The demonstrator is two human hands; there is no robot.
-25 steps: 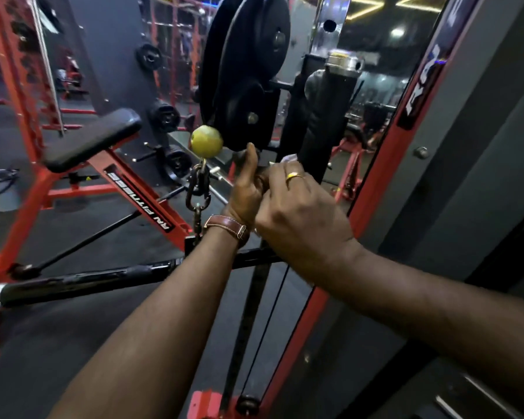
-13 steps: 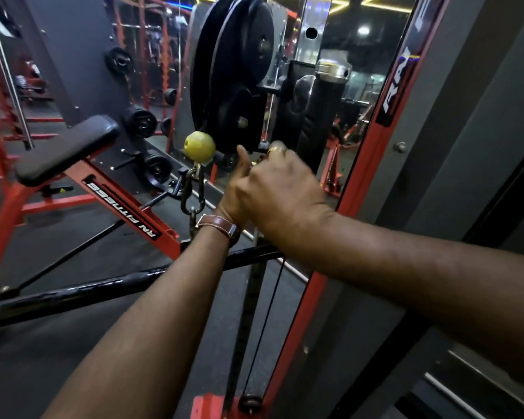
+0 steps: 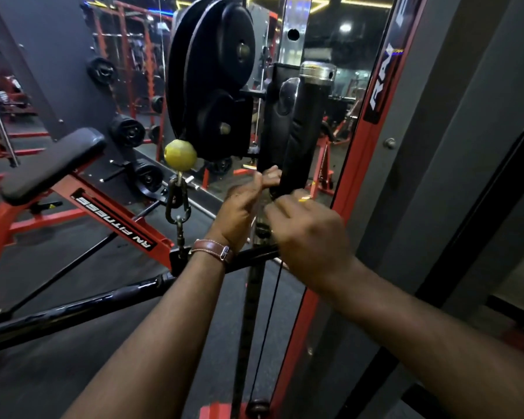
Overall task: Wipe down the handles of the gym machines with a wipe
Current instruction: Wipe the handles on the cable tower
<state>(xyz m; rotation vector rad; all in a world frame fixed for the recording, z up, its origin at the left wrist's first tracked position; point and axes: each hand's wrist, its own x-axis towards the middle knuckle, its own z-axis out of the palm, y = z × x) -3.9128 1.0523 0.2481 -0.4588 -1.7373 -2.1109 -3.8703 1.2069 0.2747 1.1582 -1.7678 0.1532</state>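
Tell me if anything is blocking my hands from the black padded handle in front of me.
Nothing visible does. The left hand already has its fingers curled on the lower end of the padded handle, and the right hand is right below it. No wipe shows.

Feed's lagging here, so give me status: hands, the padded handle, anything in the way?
Left hand curled round the bottom of the padded handle. Right hand beside it, fingers curled; wipe not visible. Yellow ball and carabiner hang left, apart.
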